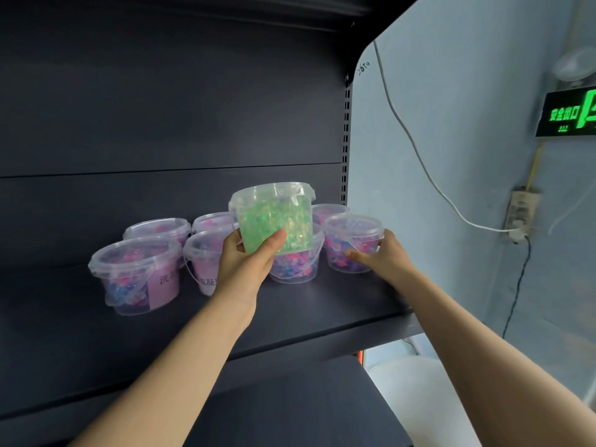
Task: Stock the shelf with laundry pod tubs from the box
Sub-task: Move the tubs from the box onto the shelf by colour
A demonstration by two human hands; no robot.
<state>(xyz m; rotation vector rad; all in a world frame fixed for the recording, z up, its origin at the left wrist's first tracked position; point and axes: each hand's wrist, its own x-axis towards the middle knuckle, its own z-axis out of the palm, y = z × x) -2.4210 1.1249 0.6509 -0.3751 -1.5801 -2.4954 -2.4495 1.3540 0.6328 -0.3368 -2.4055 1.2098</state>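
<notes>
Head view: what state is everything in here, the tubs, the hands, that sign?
Green tub, lidded, upright, in the left hand.
Left hand, grips the green tub low down.
Right hand, holds the right tub.
Right tub, lidded, upright on the shelf.
Pink tubs, lidded, upright on the shelf.
Shelf, partly stocked.
Sign, lit green.
</notes>
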